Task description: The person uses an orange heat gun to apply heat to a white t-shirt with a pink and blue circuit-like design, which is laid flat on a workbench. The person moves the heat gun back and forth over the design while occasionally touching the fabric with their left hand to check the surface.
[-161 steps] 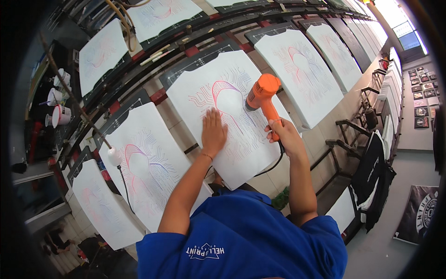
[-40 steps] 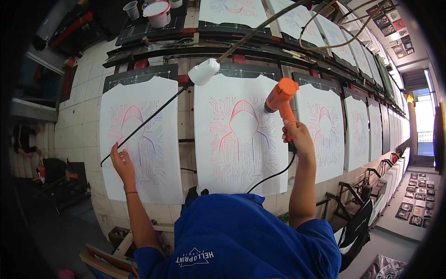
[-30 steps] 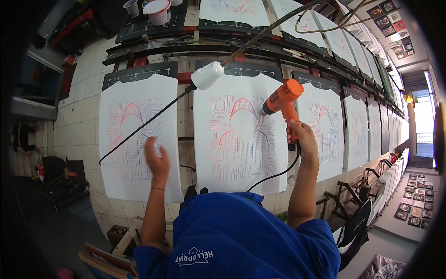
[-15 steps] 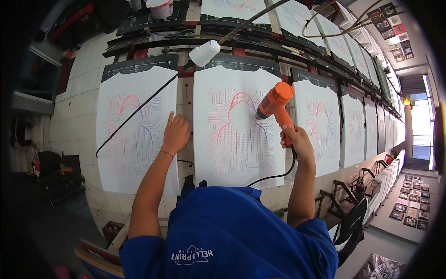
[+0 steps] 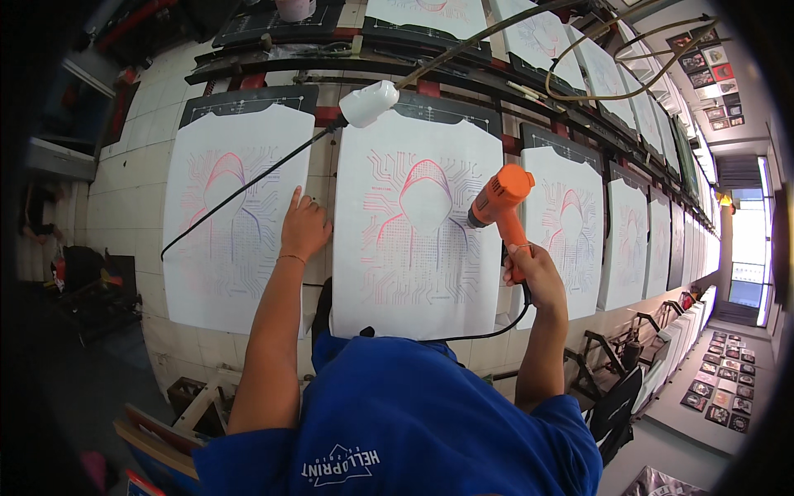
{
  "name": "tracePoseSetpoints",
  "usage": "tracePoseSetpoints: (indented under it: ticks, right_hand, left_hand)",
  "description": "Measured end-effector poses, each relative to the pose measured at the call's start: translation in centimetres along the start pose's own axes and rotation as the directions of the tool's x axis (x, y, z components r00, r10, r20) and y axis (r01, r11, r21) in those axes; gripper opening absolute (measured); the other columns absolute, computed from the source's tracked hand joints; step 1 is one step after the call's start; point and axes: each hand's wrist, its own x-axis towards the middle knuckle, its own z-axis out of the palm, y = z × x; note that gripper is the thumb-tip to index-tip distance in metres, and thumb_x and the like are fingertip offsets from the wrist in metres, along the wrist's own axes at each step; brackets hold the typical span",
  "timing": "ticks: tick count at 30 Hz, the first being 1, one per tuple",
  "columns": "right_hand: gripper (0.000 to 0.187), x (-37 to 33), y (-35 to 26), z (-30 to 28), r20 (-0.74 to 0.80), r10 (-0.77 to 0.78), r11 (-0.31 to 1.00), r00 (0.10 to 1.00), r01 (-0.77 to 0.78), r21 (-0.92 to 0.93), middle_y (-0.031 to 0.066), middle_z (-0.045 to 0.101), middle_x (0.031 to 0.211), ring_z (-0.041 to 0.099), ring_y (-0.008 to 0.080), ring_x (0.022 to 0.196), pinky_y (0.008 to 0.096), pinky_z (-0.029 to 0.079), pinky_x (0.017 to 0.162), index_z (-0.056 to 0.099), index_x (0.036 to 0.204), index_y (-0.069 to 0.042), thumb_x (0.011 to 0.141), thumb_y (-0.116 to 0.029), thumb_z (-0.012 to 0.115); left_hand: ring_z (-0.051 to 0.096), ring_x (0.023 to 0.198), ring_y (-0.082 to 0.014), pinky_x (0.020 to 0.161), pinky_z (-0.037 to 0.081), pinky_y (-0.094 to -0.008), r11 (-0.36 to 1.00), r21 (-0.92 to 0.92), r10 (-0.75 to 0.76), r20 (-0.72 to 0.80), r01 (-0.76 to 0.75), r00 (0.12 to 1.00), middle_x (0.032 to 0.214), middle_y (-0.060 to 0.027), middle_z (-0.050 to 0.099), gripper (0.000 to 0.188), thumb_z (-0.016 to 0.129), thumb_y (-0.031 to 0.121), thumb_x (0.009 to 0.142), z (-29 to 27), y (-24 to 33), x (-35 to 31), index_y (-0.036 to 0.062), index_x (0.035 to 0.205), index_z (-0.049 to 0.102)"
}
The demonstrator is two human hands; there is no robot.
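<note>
An orange heat gun is gripped by its handle in my right hand. Its nozzle points at the middle white shirt, which carries a red and blue hooded-figure print. A black cord hangs from the gun's handle under my arm. My left hand rests flat, fingers spread, on the right edge of the left white shirt, which has the same print. Both shirts lie on dark pallets.
A long row of pallets with printed white shirts runs off to the right. A white lamp head on a thin arm hangs over the gap between the two near shirts, its black cable crossing the left shirt. Tiled floor lies below.
My left hand has slid from the left shirt's lower middle to its right edge. The heat gun has stayed over the middle shirt, shifting slightly.
</note>
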Motion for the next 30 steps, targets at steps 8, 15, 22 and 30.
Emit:
tracePoseSetpoints:
  ticks: [8, 15, 22, 30]
  right_hand:
    - [0.035, 2.5, -1.3, 1.1, 0.084, -0.069, 0.998, 0.994, 0.068, 0.015, 0.0029, 0.059, 0.077, 0.059, 0.0105, 0.06, 0.0246, 0.049, 0.056, 0.056, 0.102, 0.001, 0.093, -0.032, 0.064]
    - [0.037, 4.0, -3.0, 1.8, 0.088, -0.032, 0.999, 0.996, 0.034, -0.012, 0.0034, 0.06, 0.078, 0.059, 0.0105, 0.06, 0.0244, 0.05, 0.057, 0.055, 0.103, 0.002, 0.093, -0.033, 0.065]
    - [0.034, 6.4, -5.3, 2.8, 0.106, -0.063, 0.996, 0.992, 0.069, -0.05, 0.0026, 0.059, 0.078, 0.059, 0.0097, 0.06, 0.0236, 0.049, 0.056, 0.057, 0.102, 0.0, 0.093, -0.032, 0.064]
    - [0.031, 7.1, -5.4, 5.1, 0.061, -0.12, 0.99, 0.991, 0.123, -0.066, 0.0016, 0.059, 0.076, 0.057, 0.009, 0.058, 0.0235, 0.048, 0.056, 0.058, 0.101, 0.0, 0.092, -0.029, 0.063]
  left_hand:
    - [0.056, 0.11, -0.0238, 0.122, 0.017, -0.043, 1.0, -0.005, -0.02, 0.046, 0.02, 0.999, 0.093, -0.0127, 0.07, 0.029, 0.058, 0.026, 0.087, -0.8, 0.0, 0.5, 0.0009, 0.089, 0.072]
    - [0.057, 0.107, -0.0225, 0.122, 0.018, -0.0422, 1.0, -0.001, -0.031, 0.016, 0.031, 0.999, 0.089, -0.0099, 0.07, 0.028, 0.061, 0.027, 0.087, -0.2, -0.3, 0.2, 0.0021, 0.085, 0.073]
    - [0.057, 0.106, -0.0232, 0.123, 0.017, -0.0411, 0.997, -0.082, -0.006, -0.011, 0.005, 1.0, 0.084, -0.0096, 0.069, 0.029, 0.06, 0.027, 0.087, -0.3, -0.4, 0.2, 0.0019, 0.08, 0.073]
    - [0.057, 0.106, -0.0214, 0.123, 0.016, -0.0411, 0.998, -0.057, 0.002, -0.028, -0.004, 1.0, 0.083, -0.0074, 0.069, 0.029, 0.06, 0.027, 0.088, -0.6, -0.3, 0.1, 0.0049, 0.075, 0.073]
